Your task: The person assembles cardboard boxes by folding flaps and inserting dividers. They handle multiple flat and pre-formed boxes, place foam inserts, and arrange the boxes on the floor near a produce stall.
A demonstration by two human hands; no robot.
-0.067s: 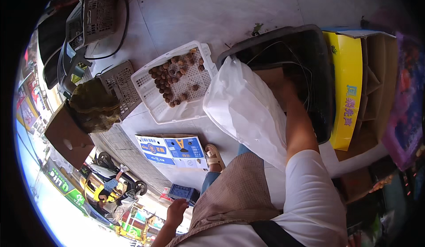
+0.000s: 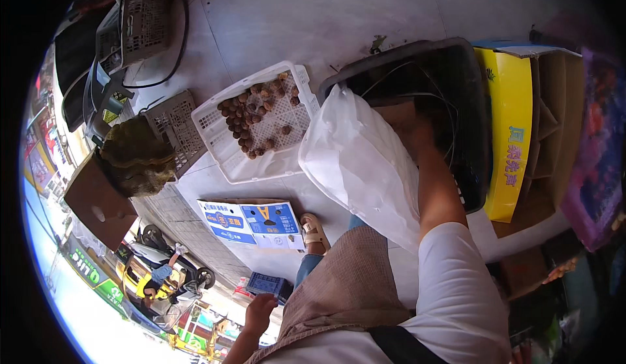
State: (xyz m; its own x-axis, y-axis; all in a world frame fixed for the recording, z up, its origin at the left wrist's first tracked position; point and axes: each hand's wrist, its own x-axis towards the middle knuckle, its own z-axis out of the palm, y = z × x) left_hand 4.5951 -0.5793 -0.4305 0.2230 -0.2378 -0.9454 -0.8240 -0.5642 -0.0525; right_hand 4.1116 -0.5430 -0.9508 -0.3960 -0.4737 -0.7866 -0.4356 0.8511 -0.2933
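My right arm reaches down into a large black plastic tub (image 2: 479, 162). My right hand (image 2: 415, 132) is dim and smeared inside it, beside a brown cardboard piece (image 2: 394, 113), and its fingers cannot be made out. A white plastic bag (image 2: 358, 149) drapes over the tub's near left side and lies against my right forearm. My left hand (image 2: 261, 310) hangs low at my left side, fingers loosely bent, nothing visible in it. Left of the bag stands a white perforated crate (image 2: 215, 126) holding several round brown fruits or nuts (image 2: 242, 124).
Right of the tub is a yellow cardboard box (image 2: 512, 136) with dividers. A blue-and-white flattened carton (image 2: 251, 224) lies near my sandalled foot (image 2: 314, 233). Grey crates (image 2: 147, 28), a brown sack (image 2: 137, 155) and a parked scooter (image 2: 186, 266) are at left.
My right hand and forearm have shifted very slightly within the tub. The view has moved a little; the left hand looks the same.
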